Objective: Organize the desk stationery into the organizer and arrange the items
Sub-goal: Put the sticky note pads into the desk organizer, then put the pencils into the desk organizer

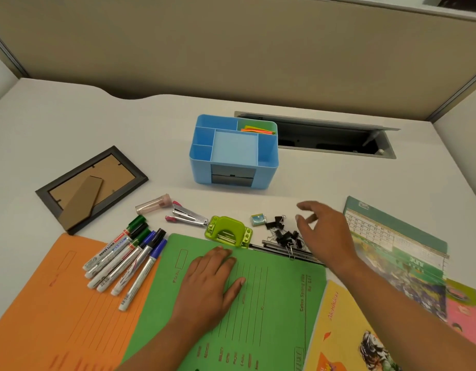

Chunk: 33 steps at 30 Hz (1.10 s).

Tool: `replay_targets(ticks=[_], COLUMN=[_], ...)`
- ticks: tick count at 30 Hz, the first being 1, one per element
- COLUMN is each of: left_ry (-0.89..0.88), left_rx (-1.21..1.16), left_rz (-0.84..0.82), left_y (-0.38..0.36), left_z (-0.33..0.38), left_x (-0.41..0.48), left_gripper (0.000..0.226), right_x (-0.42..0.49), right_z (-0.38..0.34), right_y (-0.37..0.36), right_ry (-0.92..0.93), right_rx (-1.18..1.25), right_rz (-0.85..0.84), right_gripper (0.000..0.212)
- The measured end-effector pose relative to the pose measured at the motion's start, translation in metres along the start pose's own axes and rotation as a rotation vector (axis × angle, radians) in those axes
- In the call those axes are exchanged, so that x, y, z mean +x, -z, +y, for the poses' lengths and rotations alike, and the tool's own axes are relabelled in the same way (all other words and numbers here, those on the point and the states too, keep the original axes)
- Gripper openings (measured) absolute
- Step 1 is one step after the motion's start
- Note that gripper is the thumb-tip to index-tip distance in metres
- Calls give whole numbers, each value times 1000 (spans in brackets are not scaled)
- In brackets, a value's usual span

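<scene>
Most of the stationery is loose on the surface (151, 129): markers (124, 259) near left, then stapler (187, 215), hole punch (227, 232) and binder clips (283, 235). The blue organizer (200, 170) sits farther back, holding only sticky notes (258, 130) in its far right slot. Left hand (210, 285) lies flat on the green folder (258, 303); right hand (325, 234) hovers by the clips, fingers loosely spread, empty. Barely started, I'd say.

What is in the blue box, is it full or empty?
Almost empty. The blue organizer holds only coloured sticky notes in its back right compartment; the other compartments look bare.
</scene>
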State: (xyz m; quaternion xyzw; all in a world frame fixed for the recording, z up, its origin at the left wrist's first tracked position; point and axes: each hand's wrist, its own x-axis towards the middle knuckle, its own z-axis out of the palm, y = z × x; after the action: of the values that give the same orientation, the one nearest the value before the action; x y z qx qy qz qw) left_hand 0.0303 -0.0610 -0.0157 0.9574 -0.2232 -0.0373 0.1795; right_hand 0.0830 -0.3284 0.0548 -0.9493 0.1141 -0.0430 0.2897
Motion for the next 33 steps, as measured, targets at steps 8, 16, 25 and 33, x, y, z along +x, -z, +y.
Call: replay_targets(ticks=[8, 16, 25, 33], left_ry=[-1, 0, -5, 15], left_rx=[32, 69, 84, 62], left_rz=[20, 34, 22, 37], left_y=[0, -2, -5, -5], left_z=[1, -1, 0, 0], left_x=[0, -2, -17, -19], left_gripper=[52, 50, 56, 51], right_x=[-70, -113, -106, -82], right_z=[28, 46, 49, 52], right_y=[-9, -28, -16, 6], right_ry=[-81, -77, -106, -125], right_rx=[120, 133, 34, -408], right_rz=[121, 138, 78, -42], right_gripper=[10, 9, 13, 20])
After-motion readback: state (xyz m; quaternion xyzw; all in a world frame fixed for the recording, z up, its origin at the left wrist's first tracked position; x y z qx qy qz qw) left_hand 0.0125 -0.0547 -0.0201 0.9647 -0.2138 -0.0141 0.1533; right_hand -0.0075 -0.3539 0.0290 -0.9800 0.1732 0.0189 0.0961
